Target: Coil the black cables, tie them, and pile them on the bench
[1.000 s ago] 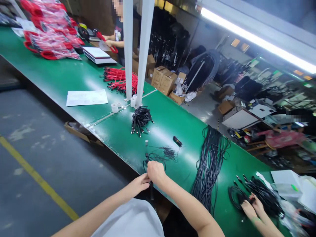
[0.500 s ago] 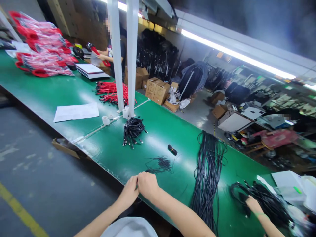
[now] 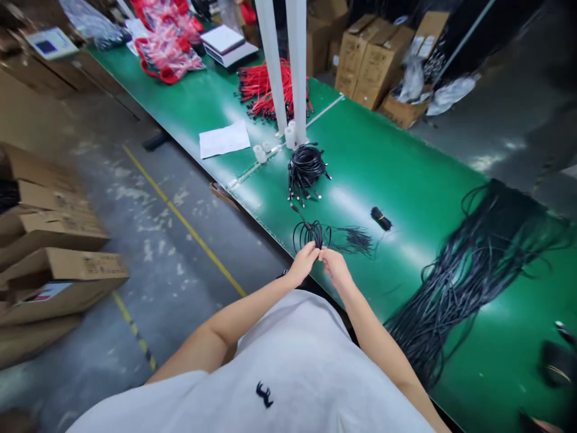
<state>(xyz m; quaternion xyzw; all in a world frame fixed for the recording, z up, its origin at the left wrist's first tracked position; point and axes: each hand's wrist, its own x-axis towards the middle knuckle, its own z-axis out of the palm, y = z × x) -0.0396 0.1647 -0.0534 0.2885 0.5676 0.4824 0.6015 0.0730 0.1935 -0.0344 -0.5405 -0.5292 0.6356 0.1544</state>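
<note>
Black cable coil [image 3: 317,232] in view again beyond the hands [image 3: 305,261] [image 3: 335,266]

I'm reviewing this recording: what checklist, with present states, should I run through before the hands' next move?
1. Left hand on the looped black cable: ok, fingers closed at its near side.
2. Right hand grip: cannot tell; its fingertips are at the loops, but what they pinch is hidden.
3. Loops fastened: cannot tell, the hands cover the gathered part.
4. Thin black wire strands within reach: probably ok, lying just beyond the right hand.
5. Small black bundle with a yellow band out of the way: ok, apart from both hands.
</note>
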